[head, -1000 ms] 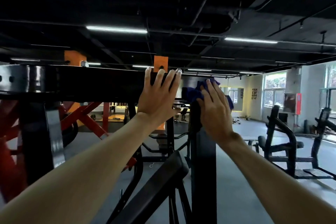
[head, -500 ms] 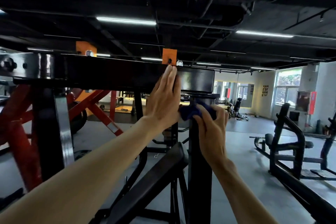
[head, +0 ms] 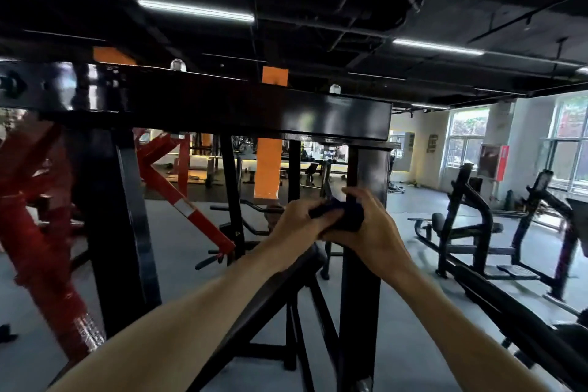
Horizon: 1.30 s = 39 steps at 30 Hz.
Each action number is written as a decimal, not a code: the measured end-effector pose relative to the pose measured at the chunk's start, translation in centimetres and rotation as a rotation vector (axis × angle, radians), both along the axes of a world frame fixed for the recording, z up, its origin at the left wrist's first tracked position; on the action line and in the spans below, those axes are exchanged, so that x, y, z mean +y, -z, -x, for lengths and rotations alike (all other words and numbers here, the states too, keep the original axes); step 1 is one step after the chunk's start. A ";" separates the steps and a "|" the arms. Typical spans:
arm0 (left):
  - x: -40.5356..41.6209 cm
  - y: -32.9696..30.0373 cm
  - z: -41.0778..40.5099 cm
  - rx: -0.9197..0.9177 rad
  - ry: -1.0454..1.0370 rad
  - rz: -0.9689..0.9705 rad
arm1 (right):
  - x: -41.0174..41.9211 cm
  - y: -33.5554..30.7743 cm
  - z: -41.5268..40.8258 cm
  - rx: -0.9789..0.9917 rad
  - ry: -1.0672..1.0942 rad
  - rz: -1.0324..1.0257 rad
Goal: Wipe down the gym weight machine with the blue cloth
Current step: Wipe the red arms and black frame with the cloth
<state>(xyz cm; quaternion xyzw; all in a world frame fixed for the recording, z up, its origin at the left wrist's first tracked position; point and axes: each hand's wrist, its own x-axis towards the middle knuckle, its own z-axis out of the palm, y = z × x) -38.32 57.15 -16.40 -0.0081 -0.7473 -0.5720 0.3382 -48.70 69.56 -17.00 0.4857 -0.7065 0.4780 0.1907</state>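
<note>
- Dark blue crumpled cloth [head: 345, 216], bunched between both hands against black steel upright post [head: 366, 169] of weight machine.
- Right hand [head: 372, 234]: fingers curled, gripping cloth.
- Left hand [head: 294, 226]: pinching cloth's left end.
- Glossy black crossbeam [head: 222, 105] overhead.

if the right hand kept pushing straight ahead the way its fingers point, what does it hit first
Most likely the black upright post: the right hand already holds the blue cloth at it, though contact is unclear.
</note>
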 end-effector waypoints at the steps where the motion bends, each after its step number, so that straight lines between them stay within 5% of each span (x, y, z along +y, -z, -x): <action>1: -0.6 0.1 -0.1 -0.006 0.017 -0.018 | 0.4 -0.2 -0.2 -0.040 0.016 -0.052; 8: -3.6 0.0 -0.3 -0.195 0.298 -0.061 | 3.8 -1.1 -2.1 -0.724 -0.327 -0.144; 13: -5.7 -0.1 1.5 -0.263 0.444 -0.070 | 4.9 -0.5 -0.2 -0.815 -0.184 0.030; 18: -5.5 -2.0 5.7 -0.064 0.251 -0.202 | 2.9 -3.1 1.8 -0.700 0.114 0.359; 23: -2.8 -5.3 10.8 0.198 -0.186 -0.393 | -0.9 -7.6 4.4 -0.562 0.390 0.606; 27: -1.4 -4.0 12.8 0.350 -0.449 -0.186 | -3.3 -7.3 5.0 -0.115 0.786 0.526; 31: 0.6 -1.2 12.5 0.484 -0.571 0.189 | -4.3 -4.4 4.8 0.288 0.920 0.319; 35: -0.3 0.9 13.6 0.462 -0.480 0.373 | -3.8 -1.8 4.2 0.330 0.805 0.126; 39: -1.3 1.1 13.9 0.439 -0.331 0.436 | -3.1 -2.8 5.0 0.319 0.972 -0.023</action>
